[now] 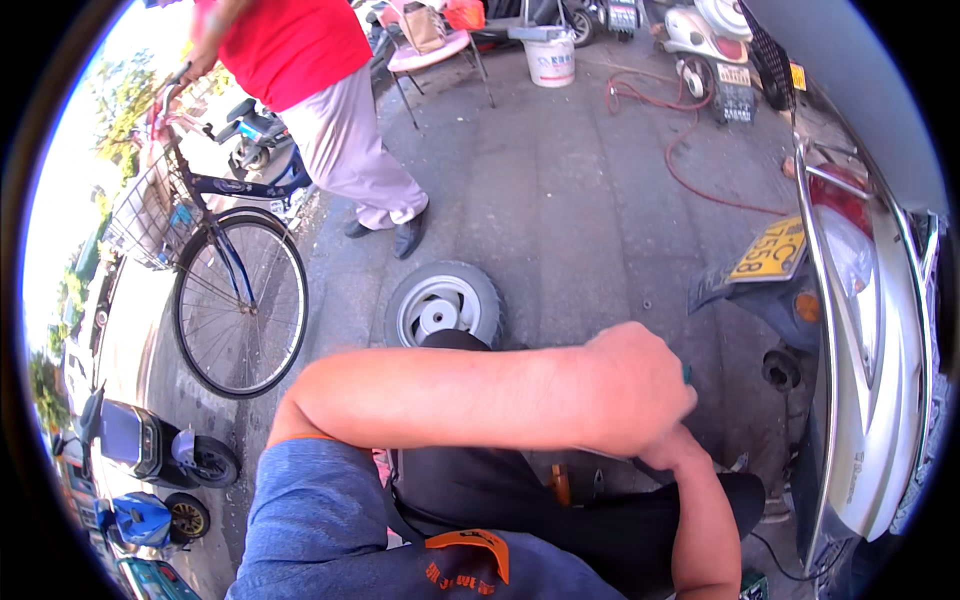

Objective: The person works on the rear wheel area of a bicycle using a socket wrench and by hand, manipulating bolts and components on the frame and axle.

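My left arm reaches across from the left, and my left hand (640,390) is closed in a fist beside a silver scooter (870,440). A small green bit of something (688,375) shows at its far edge; the rest is covered by the fingers. Just below it is my right hand (668,449), which touches or nearly touches the left; its fingers are hidden. A yellow number plate (770,255) on a dark mudguard hangs at the scooter's tail. Lying flat beyond my knee is a wheel with a grey hub and black tyre (445,305).
At the left stands a bicycle (240,190) with a front basket, held by a person in a red top (290,50). A red hose (675,160) curls over the ground. A black round part (780,369) lies near the scooter. Farther back are a chair (430,55) and a white bucket (551,62).
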`<state>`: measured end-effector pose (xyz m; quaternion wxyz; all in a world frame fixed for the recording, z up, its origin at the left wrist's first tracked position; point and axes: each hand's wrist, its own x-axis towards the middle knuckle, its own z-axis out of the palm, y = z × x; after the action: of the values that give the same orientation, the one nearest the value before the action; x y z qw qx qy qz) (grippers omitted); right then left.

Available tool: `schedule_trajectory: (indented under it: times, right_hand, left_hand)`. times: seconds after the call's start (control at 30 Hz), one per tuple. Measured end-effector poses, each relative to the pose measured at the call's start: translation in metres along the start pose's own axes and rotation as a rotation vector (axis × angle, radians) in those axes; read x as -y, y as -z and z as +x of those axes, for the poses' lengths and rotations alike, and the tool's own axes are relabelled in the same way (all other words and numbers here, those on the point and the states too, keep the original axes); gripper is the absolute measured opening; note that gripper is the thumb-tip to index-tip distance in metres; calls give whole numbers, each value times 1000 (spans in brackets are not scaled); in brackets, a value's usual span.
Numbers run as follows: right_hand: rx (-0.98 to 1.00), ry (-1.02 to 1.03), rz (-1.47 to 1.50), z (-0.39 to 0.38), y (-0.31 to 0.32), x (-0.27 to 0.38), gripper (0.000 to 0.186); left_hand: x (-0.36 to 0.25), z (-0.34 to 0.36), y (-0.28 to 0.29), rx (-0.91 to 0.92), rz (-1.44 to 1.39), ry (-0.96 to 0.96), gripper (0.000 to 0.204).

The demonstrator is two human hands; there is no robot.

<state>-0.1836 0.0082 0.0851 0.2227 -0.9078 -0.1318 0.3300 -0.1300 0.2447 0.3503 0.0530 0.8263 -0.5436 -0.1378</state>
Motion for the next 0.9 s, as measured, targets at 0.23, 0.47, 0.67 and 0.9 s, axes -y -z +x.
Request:
schedule_trajectory:
  times: [0.23, 0.47, 0.67, 0.9]
  right_hand:
    - [-2, 103, -147, -8, 46, 21, 56]
    - [-147, -125, -123, -2, 66, -20, 57]
    - [47, -2, -74, 0, 57, 0, 61]
    - [28, -16, -111, -2, 54, 10, 60]
  left_hand:
    - [234, 10, -212, 579, -133, 579, 42]
    - [206, 17, -188, 120, -293, 544, 46]
    - [188, 20, -185, 317, -166, 492, 48]
    - [194, 24, -202, 324, -213, 500, 50]
